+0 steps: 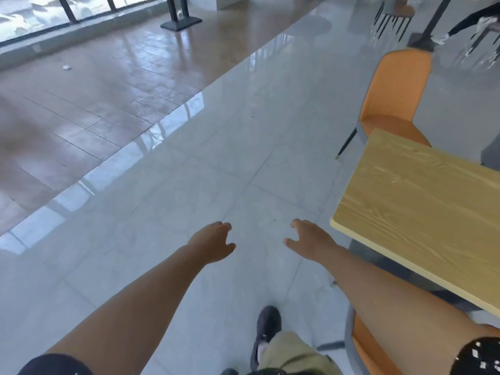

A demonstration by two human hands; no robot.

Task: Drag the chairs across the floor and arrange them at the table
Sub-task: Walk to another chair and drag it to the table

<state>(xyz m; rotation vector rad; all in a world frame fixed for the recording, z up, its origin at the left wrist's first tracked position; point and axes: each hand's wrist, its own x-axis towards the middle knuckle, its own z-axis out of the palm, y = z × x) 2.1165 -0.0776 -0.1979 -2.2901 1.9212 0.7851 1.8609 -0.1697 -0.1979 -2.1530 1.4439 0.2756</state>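
Observation:
A light wooden table (pixel 422 212) fills the right side. One orange chair (pixel 396 96) with dark legs stands at the table's far end, its seat partly under the top. A second orange chair (pixel 365 347) shows at the bottom right, mostly hidden behind my right arm. My left hand (pixel 213 243) and my right hand (pixel 311 240) are stretched out over the bare floor, fingers spread, holding nothing. Neither hand touches a chair or the table.
Glossy grey tiles (pixel 216 171) run ahead; brown tiles (pixel 94 104) lie to the left by a window wall. A black stand base (pixel 180 23) sits far back. Another table's post, chairs and a person's leg (pixel 465 23) are at the top right. My shoe (pixel 266 326) steps forward.

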